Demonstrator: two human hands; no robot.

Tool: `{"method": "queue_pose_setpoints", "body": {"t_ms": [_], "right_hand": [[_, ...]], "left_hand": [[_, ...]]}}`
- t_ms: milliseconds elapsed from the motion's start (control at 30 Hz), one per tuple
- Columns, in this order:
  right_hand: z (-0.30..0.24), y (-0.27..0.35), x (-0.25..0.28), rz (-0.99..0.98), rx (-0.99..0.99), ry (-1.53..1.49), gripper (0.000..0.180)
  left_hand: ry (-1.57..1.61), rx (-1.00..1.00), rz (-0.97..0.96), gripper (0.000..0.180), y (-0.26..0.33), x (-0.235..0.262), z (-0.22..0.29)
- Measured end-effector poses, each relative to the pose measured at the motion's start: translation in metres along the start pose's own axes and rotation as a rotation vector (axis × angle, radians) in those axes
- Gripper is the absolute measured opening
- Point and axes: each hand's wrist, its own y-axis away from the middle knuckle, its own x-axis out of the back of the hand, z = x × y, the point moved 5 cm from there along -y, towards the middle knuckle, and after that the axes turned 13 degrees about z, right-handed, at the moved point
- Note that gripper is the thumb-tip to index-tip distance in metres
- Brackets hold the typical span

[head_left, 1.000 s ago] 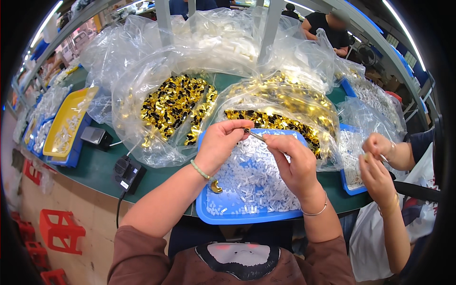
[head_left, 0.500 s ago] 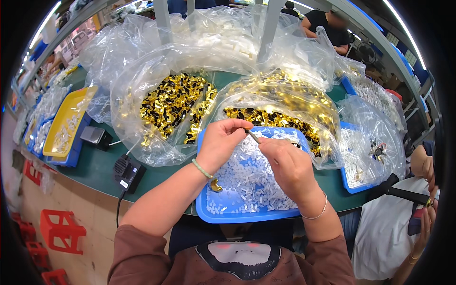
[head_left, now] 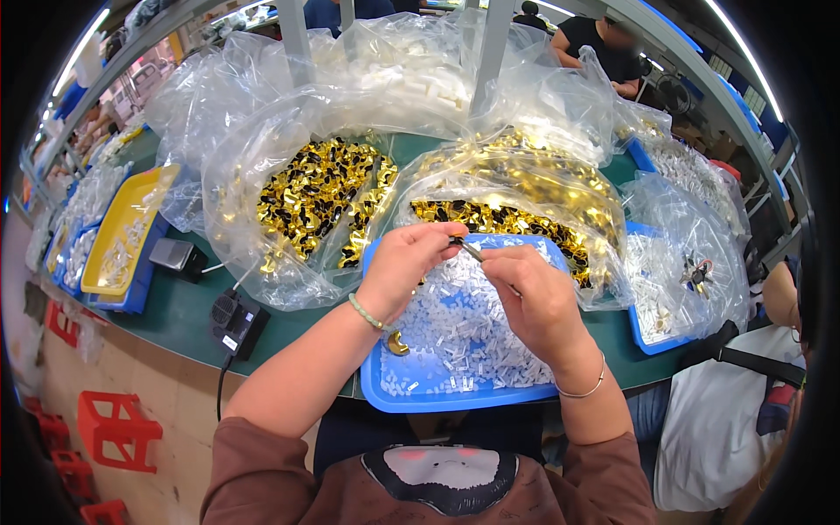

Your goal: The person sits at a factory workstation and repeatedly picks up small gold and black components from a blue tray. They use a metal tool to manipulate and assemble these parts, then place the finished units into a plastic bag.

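Note:
Over the blue tray (head_left: 472, 403), my left hand (head_left: 404, 265) is closed, pinching a small gold-and-black part (head_left: 456, 240) between thumb and fingertips. A thin metal tool, tweezers-like (head_left: 472, 252), is gripped in my right hand (head_left: 535, 297), its tip meeting the part. Fingers partly cover both things, so the exact kind of tool is unclear. Many small white plastic pieces (head_left: 464, 328) lie in the tray beneath my hands. One loose curved gold piece (head_left: 398, 343) rests at the tray's left side, below my left wrist.
Beyond the tray, clear plastic bags hold gold-and-black parts (head_left: 315, 192). A black device (head_left: 236, 322) with a cable and a grey box (head_left: 178, 253) stand left. A yellow tray (head_left: 98, 262) lies farther left; another blue tray (head_left: 669, 346) is at right. A person sits close by at right.
My right hand has shifted slightly right and its fingers have turned a little. My left hand stays nearly in place, still pinching the part. The neighbour's hands at right have moved from sight.

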Motion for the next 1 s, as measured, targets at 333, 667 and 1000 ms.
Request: {"method": "queue_pose_setpoints", "body": {"t_ms": [333,667,1000], "right_hand": [[-0.012,0.002,0.006,0.037,0.087,0.000,0.027],[0.011,0.002,0.014,0.213,-0.152,-0.073,0.026],[0.022,0.006,0.008,0.167,-0.204,-0.048,0.024]], "left_hand": [[-0.245,-0.183,0.049,0.024,-0.007,0.007,0.000],[0.052,0.042,-0.003,0.028,-0.005,0.001,-0.002],[0.131,0.053,-0.021,0.030,-0.002,-0.002,-0.002]]}}
